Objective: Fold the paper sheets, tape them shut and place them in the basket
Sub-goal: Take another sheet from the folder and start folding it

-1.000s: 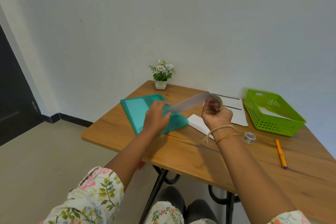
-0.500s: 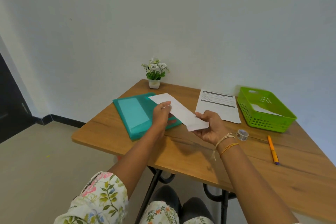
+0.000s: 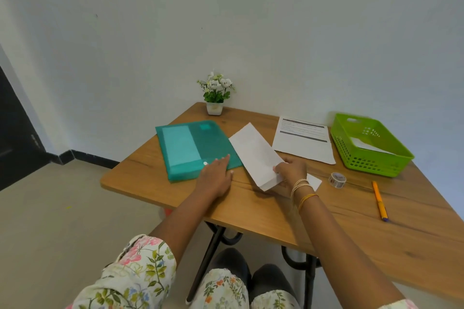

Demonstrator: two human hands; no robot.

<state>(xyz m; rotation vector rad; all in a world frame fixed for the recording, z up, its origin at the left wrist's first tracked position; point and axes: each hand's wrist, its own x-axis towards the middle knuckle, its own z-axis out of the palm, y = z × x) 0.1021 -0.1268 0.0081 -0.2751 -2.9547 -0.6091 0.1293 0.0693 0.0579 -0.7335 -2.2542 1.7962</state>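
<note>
now right hand (image 3: 291, 173) pinches folded sheet's (image 3: 256, 153) near edge (left hand (image 3: 216, 176) flat).

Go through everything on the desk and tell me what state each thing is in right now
Folded paper: folded, untaped, lying on the table.
Right hand: pinching the folded paper's near end.
Left hand: flat, fingertips on the teal folder.
Teal folder: closed.
Green basket: holds white paper.
Tape roll: untouched.
Printed sheet: unfolded.

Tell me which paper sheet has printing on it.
The flat sheet beside the green basket: dark printed bars cross its top. The folded paper in the right hand and the one in the basket look blank.
</note>
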